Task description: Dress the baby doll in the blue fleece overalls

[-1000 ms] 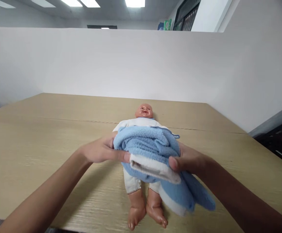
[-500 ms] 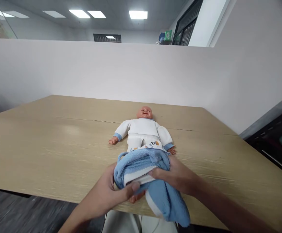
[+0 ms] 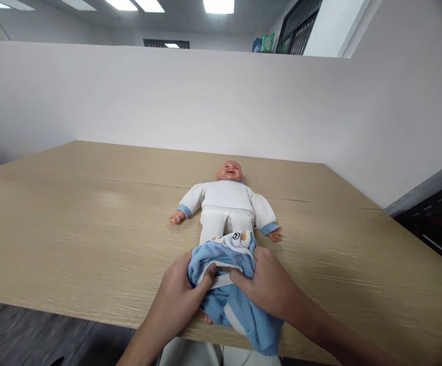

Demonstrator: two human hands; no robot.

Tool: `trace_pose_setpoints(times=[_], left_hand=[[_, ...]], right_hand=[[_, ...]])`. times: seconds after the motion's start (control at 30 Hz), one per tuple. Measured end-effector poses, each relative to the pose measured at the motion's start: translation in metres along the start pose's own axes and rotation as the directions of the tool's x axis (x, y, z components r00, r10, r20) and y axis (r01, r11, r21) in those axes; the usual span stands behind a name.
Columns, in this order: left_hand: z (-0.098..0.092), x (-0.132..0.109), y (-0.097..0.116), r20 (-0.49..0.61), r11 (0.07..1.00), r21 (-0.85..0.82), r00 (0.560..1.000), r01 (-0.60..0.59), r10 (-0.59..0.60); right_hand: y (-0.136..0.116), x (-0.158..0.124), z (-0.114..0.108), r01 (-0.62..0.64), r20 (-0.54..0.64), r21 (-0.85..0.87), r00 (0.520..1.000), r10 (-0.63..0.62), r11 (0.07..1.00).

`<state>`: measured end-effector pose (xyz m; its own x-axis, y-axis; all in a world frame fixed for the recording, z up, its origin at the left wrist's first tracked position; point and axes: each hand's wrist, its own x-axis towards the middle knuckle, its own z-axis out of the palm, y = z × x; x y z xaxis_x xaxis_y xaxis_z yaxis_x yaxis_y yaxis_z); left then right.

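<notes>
A baby doll [image 3: 226,203] in a white suit with blue cuffs lies on its back on the wooden table [image 3: 72,223], head away from me. A bunched blue and white fleece garment [image 3: 228,284] covers its legs near the front edge. My left hand [image 3: 179,295] grips the garment's left side, thumb on the white band. My right hand [image 3: 266,284] is closed on its right side. One doll foot peeks out under the cloth.
A white partition wall [image 3: 167,96] runs behind the table. A dark cabinet or shelf [image 3: 434,223] stands at the right. Grey floor [image 3: 23,330] shows below the table's front edge.
Both hands have drawn the blue garment from the doll's chest down to its legs. The doll's torso and arms are now uncovered.
</notes>
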<state>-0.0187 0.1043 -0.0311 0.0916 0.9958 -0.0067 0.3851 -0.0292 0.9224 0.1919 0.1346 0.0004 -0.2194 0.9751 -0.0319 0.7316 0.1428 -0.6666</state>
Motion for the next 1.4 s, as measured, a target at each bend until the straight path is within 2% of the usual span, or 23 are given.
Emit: trace_pose_setpoints(times=[0.3, 0.47, 0.6, 0.7, 0.83, 0.93, 1.03, 1.13, 1.23, 1.3, 1.4], left_hand=[[-0.002, 0.03, 0.0, 0.002, 0.995, 0.086, 0.999, -0.046, 0.046], [-0.005, 0.042, 0.005, -0.029, 0.99, 0.13, 0.998, -0.05, 0.054], [-0.012, 0.029, 0.012, -0.028, 0.992, 0.103, 0.997, -0.066, 0.069], [-0.017, 0.01, 0.017, 0.032, 0.999, -0.016, 0.998, -0.048, 0.048], [-0.019, -0.011, 0.018, 0.118, 0.996, -0.095, 0.993, 0.003, 0.008], [-0.014, -0.015, 0.012, 0.165, 0.997, -0.04, 0.985, 0.066, -0.059], [-0.003, -0.015, 0.0, 0.146, 0.99, 0.09, 0.982, 0.105, -0.117], [0.01, -0.016, -0.016, 0.074, 0.987, 0.153, 0.995, 0.054, -0.066], [0.02, -0.019, -0.029, 0.007, 0.989, 0.14, 0.999, -0.046, 0.046], [0.024, -0.022, -0.033, -0.005, 0.992, 0.071, 0.994, -0.107, 0.107], [0.026, -0.025, -0.033, 0.002, 0.988, -0.11, 0.994, -0.105, 0.106]], right_hand=[[0.015, 0.03, 0.003, 0.013, -0.049, -0.056, 0.999, -0.016, 0.998], [0.004, 0.048, -0.008, 0.036, -0.013, 0.051, 0.999, -0.036, 0.998], [-0.016, 0.032, -0.026, 0.005, -0.004, 0.032, 1.0, -0.005, 0.999], [-0.027, 0.007, -0.035, 0.063, 0.036, -0.047, 0.997, -0.061, 0.997], [-0.029, -0.012, -0.032, 0.133, 0.028, -0.15, 0.991, -0.13, 0.98], [-0.025, -0.007, -0.025, 0.14, 0.127, -0.134, 0.984, -0.123, 0.981], [-0.019, 0.001, -0.018, 0.175, 0.183, -0.099, 0.971, -0.155, 0.98], [-0.013, 0.004, -0.011, 0.246, 0.188, -0.063, 0.955, -0.231, 0.967], [-0.009, 0.002, -0.005, 0.227, 0.205, -0.128, 0.958, -0.199, 0.965], [-0.008, -0.001, -0.003, 0.198, 0.212, -0.141, 0.963, -0.165, 0.97], [-0.009, -0.003, -0.005, 0.194, 0.176, 0.007, 0.965, -0.192, 0.981]])
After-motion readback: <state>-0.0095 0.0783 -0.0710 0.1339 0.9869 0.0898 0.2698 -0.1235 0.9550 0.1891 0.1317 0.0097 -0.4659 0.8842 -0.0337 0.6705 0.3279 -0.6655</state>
